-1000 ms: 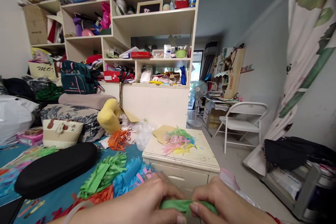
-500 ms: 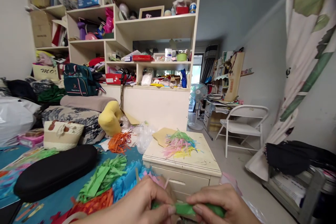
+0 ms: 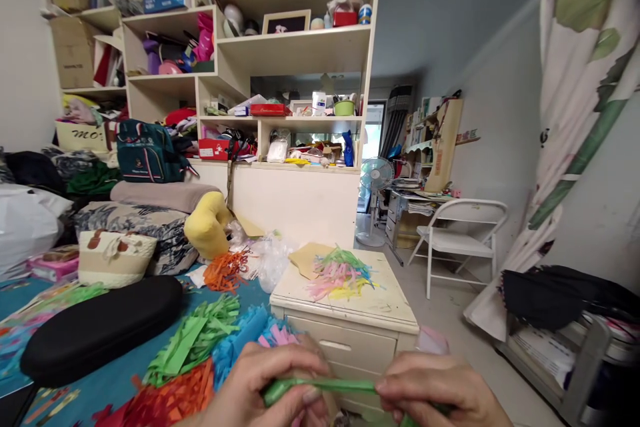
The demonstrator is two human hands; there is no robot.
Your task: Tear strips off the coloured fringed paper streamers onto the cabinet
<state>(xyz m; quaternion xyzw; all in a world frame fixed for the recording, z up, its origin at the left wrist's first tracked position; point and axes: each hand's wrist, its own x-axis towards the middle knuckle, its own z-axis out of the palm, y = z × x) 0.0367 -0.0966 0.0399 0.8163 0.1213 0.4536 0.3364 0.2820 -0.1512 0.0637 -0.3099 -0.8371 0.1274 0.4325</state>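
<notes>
A narrow strip of green paper (image 3: 350, 385) is stretched level between my two hands, low in the head view. My left hand (image 3: 277, 380) pinches its left end between thumb and fingers. The other end is gripped by my right hand (image 3: 435, 387), whose fingers curl round it. Left of my hands lie bunches of cut paper strips: green (image 3: 197, 337), blue (image 3: 243, 340) and red-orange (image 3: 173, 390). A few pink strips (image 3: 280, 335) show just behind my left hand.
A cream bedside cabinet (image 3: 345, 327) stands ahead, bearing a multicoloured pile of paper strips (image 3: 343, 273). A black oblong case (image 3: 103, 327) rests on the blue bed cover at left. Beyond are a yellow cushion (image 3: 207, 223), orange strips (image 3: 227, 271) and a white folding chair (image 3: 463, 243).
My hands have moved apart, the left one leftward and the right one rightward. The green paper between them now looks longer and thinner. The view has shifted slightly.
</notes>
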